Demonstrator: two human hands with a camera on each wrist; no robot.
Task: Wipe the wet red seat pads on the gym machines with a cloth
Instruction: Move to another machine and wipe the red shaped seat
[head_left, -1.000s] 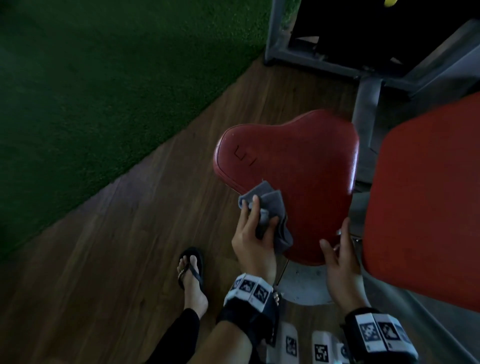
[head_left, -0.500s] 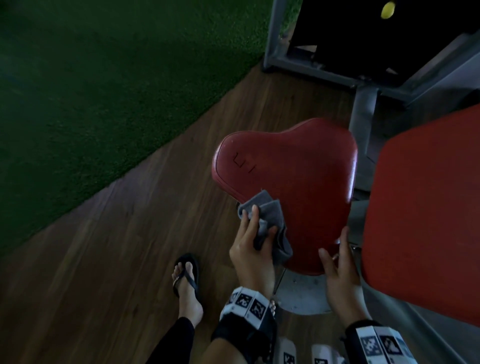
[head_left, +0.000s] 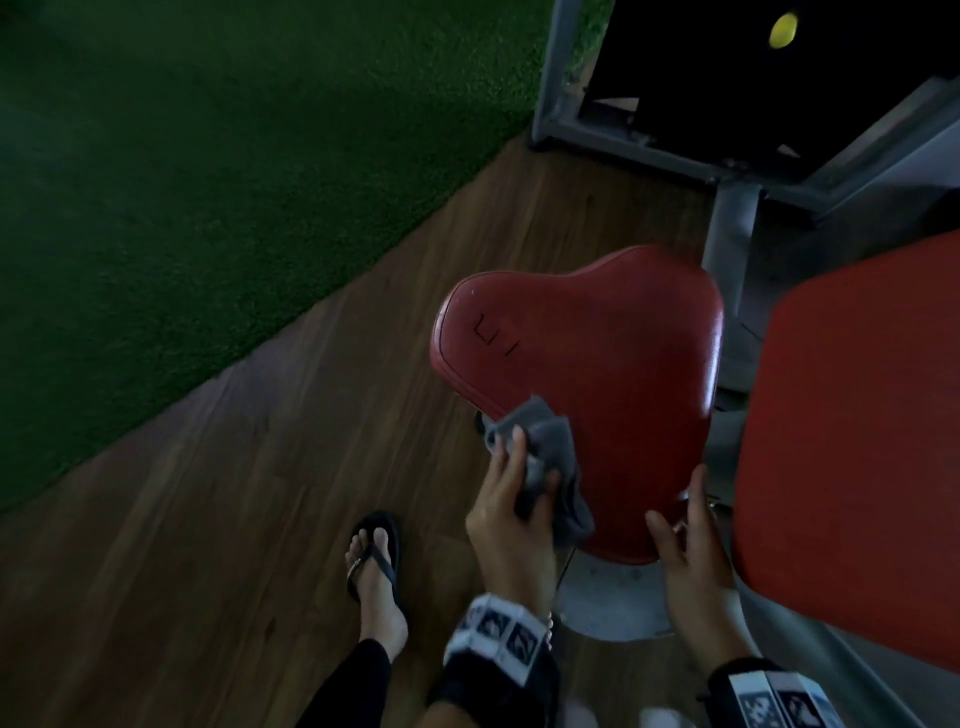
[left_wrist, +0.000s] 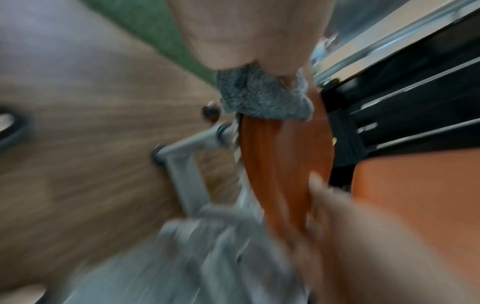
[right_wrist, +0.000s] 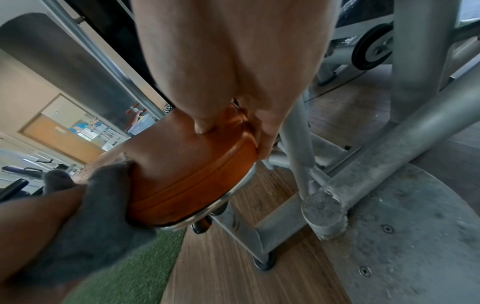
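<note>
A red seat pad stands on a grey machine post, with small marks near its far left corner. My left hand grips a bunched grey cloth and presses it on the pad's near left edge. The left wrist view is blurred but shows the cloth draped over the pad's rim. My right hand holds the pad's near right edge. In the right wrist view its thumb lies on top of the pad and its fingers curl round the rim. A second red pad is at the right.
Green turf covers the left, wooden floor the middle. My foot in a black flip-flop stands left of the seat. Grey frame tubes and a round metal base plate lie under and behind the seat.
My left hand has slid the cloth a little toward me along the seat's left edge. My right hand keeps its hold on the near right edge.
</note>
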